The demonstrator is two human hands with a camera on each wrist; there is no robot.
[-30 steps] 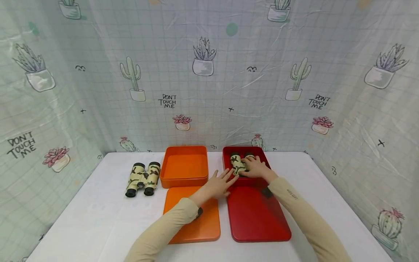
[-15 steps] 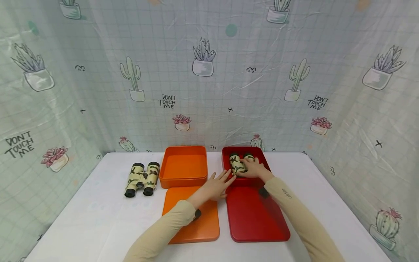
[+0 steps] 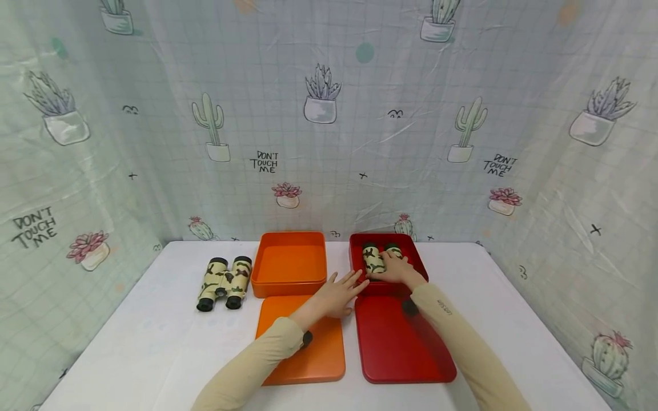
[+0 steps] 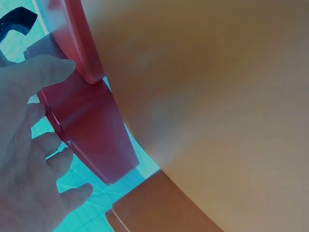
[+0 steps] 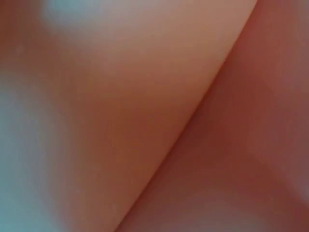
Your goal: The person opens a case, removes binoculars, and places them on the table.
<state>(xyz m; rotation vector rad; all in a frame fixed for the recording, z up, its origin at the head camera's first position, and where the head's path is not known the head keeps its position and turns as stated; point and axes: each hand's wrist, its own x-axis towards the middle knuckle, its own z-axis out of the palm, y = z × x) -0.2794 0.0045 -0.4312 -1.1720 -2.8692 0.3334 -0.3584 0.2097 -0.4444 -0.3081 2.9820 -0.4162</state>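
Camouflage-patterned binoculars (image 3: 372, 260) lie inside the red box (image 3: 417, 260) at the back right. My right hand (image 3: 398, 269) reaches over the box's front wall, thumb and fingers bent about the right part of these binoculars and hiding much of it. My left hand (image 3: 333, 297) is stretched out, its fingers spread, with the fingertips at the front left corner of the red box. In the left wrist view the left hand (image 4: 29, 135) shows beside red surfaces, holding nothing. The right wrist view is too blurred to show the grip.
An orange box (image 3: 290, 265) stands left of the red one. Flat in front lie an orange lid (image 3: 308, 365), partly under the left forearm, and a red lid (image 3: 401, 348). A second pair of camouflage binoculars (image 3: 223, 283) lies on the white table (image 3: 144, 331) at left.
My right hand has shifted slightly left and its spread fingers have drawn in on the binoculars in the red box. My left hand has moved back only a little.
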